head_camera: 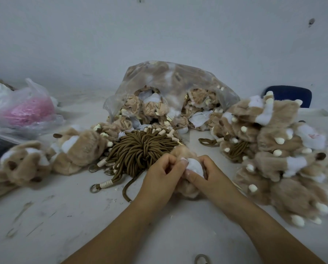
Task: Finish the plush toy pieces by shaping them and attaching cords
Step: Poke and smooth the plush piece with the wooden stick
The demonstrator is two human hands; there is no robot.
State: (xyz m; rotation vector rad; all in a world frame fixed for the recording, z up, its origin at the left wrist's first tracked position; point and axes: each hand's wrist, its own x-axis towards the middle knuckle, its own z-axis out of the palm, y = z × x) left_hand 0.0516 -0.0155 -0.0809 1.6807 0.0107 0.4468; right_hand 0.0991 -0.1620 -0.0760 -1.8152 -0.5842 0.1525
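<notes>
Both hands hold one tan and white plush toy piece (189, 189) just above the table, in front of me. My left hand (161, 176) pinches its upper edge with curled fingers. My right hand (207, 176) grips it from the right, thumb pressed on the white patch. Behind the hands lies a bundle of brown cords (140, 149) with cream wrapped ends and metal rings. One loose brown cord (127, 189) trails toward my left wrist.
A clear plastic bag (170, 88) of unshaped plush pieces stands at the back centre. A pile of plush pieces (277, 149) fills the right side, with more plush pieces (45, 159) at the left. A bag with pink material (26, 111) sits far left. A metal ring (202, 259) lies near the bottom edge.
</notes>
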